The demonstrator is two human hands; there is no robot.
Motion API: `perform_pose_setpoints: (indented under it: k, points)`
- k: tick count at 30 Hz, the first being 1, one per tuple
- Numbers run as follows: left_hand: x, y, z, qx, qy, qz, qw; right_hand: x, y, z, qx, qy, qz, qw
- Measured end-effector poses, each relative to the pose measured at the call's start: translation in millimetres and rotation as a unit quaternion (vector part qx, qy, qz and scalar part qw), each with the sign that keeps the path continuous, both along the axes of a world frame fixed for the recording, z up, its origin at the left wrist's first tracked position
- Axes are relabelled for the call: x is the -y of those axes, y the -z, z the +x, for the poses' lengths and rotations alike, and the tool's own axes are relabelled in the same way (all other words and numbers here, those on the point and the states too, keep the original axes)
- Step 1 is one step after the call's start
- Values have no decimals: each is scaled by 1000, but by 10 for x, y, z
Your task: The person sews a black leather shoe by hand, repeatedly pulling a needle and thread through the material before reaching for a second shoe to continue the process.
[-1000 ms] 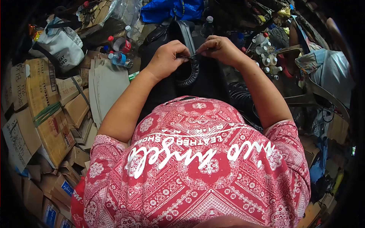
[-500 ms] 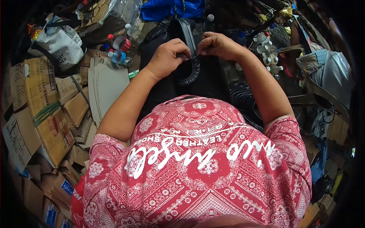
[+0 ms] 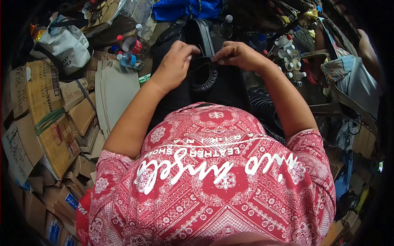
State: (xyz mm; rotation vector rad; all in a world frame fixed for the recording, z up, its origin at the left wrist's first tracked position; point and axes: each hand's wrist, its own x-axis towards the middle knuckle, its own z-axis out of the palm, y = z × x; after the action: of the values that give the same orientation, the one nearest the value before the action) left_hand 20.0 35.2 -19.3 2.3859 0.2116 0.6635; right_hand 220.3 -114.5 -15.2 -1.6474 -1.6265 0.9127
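Observation:
A black leather shoe [image 3: 207, 40] with a puckered, gathered rim at its near end lies lengthwise over the dark cloth on my lap. My left hand [image 3: 174, 65] is at the shoe's left side, fingers bent inward with the tips near its opening; a thin dark line shows by them, too fine to name. On the other side, my right hand [image 3: 238, 55] pinches at the shoe's right edge with thumb and forefinger. Whatever lies in that pinch is too small to make out.
Stacked cardboard [image 3: 45, 90] and grey curved sheets [image 3: 117, 92] lie on the left, below a white bag [image 3: 67, 45]. Plastic bottles [image 3: 129, 59] stand beyond them, with more bottles [image 3: 289, 61] at the right. A blue bag [image 3: 186, 9] is at the back. Another person's limb [image 3: 366, 49] shows far right.
My left hand has drawn away from the right hand, leftward and slightly up; their fingertips were together over the shoe. My right hand stays by the shoe's edge. The limb at far right has come further into view.

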Motion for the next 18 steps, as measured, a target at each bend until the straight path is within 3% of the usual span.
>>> perform_pose_setpoints:
  k: [2, 5, 6, 9, 18]
  points:
    - [47, 14, -106, -19, -8, -66, 998, -14, 14, 4, 5, 0, 8, 1000]
    - [187, -96, -195, -38, -27, -71, 996, -65, -23, 13, 20, -8, 12, 1000]
    - [202, -114, -185, -40, -23, -27, 999, -79, -35, 13, 28, -13, 7, 999]
    - [245, -100, -180, -61, -41, -61, 995, -102, -50, 9, 12, -9, -8, 1000]
    - [249, -98, -160, -71, -44, -24, 996, -82, -100, 1, 49, -13, 17, 999]
